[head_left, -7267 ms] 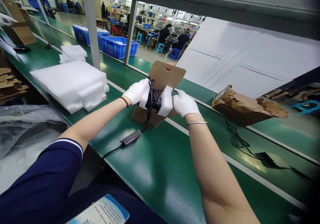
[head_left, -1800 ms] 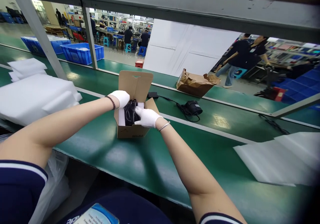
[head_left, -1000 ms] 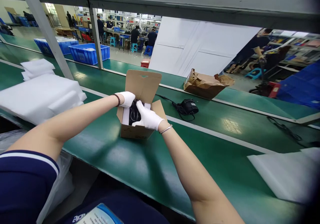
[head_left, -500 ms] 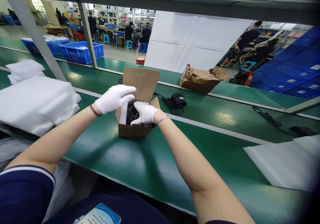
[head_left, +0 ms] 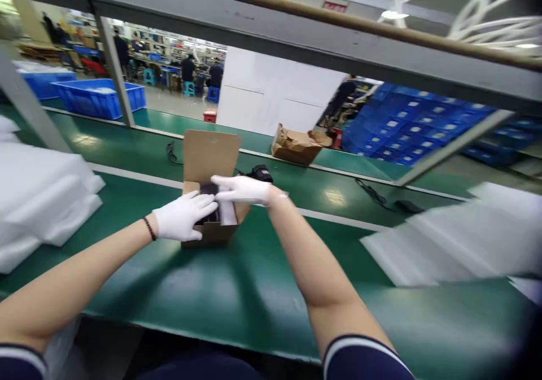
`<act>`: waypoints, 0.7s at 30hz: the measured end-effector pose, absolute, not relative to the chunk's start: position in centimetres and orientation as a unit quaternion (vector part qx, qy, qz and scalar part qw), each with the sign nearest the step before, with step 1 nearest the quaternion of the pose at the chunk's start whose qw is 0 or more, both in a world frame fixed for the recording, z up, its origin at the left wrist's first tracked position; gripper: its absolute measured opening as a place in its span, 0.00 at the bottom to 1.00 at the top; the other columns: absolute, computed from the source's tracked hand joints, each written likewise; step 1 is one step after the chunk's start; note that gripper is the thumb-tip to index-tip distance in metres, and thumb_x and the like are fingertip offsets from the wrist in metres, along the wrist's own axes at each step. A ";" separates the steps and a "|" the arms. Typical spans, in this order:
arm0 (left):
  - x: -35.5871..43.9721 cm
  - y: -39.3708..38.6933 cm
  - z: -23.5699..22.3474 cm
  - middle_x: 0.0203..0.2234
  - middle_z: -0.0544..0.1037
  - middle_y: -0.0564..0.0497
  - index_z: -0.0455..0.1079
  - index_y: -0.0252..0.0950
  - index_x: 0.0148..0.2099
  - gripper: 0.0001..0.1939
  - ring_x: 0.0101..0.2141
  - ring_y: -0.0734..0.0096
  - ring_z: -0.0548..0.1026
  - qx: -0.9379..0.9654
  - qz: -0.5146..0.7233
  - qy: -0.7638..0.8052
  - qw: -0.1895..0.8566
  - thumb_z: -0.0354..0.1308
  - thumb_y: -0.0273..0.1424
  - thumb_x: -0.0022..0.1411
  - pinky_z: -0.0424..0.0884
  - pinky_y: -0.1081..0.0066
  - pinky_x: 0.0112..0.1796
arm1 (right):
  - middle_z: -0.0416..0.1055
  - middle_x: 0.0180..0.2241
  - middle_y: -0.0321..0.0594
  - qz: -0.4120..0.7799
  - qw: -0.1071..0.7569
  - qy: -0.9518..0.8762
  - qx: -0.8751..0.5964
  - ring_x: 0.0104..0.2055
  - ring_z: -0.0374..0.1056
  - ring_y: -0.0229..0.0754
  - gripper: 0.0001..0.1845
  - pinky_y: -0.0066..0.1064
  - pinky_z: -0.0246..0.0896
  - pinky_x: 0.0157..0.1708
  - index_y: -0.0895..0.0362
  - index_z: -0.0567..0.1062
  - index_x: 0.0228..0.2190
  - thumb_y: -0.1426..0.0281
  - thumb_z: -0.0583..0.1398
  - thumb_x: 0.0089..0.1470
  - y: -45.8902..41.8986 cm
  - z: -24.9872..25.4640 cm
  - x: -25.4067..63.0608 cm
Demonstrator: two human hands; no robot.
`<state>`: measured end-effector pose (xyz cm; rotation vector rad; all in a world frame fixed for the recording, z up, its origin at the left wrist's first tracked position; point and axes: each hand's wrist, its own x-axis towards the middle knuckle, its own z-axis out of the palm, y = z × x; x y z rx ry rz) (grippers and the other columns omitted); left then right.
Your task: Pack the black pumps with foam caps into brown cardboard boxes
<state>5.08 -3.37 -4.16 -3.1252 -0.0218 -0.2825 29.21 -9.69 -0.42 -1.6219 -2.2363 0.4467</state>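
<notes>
An open brown cardboard box (head_left: 212,157) stands on the green work surface with its lid raised at the back. Inside lie a dark item (head_left: 208,217), mostly covered by my hands, and a white foam piece (head_left: 227,213) along the right side. My left hand (head_left: 181,216), in a white glove, lies over the box's left front with fingers stretched across the dark item. My right hand (head_left: 242,190), gloved too, is over the box's right side, its fingers extended left above the contents. Both hands look open, with nothing gripped.
Behind the box sits a black device (head_left: 261,173) with a cable. White foam sheets lie in a stack (head_left: 42,193) at left and in another (head_left: 444,244) at right. Farther back are a torn paper-lined carton (head_left: 296,145), a blue crate (head_left: 99,99) and a metal frame post (head_left: 113,66).
My left hand has come down from above the box onto its contents. My right hand has lifted out of the box to its right side. The camera view has turned right and up.
</notes>
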 end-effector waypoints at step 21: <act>3.1 -8.3 -5.9 0.58 0.72 0.43 0.60 0.35 0.64 0.41 0.56 0.51 0.72 -0.659 -0.403 -0.306 -0.556 0.69 0.44 0.53 0.72 0.57 0.56 | 0.63 0.61 0.49 0.191 0.533 -0.638 -0.522 0.67 0.54 0.51 0.28 0.48 0.50 0.65 0.56 0.74 0.46 0.47 0.50 0.63 -11.6 -11.6 29.7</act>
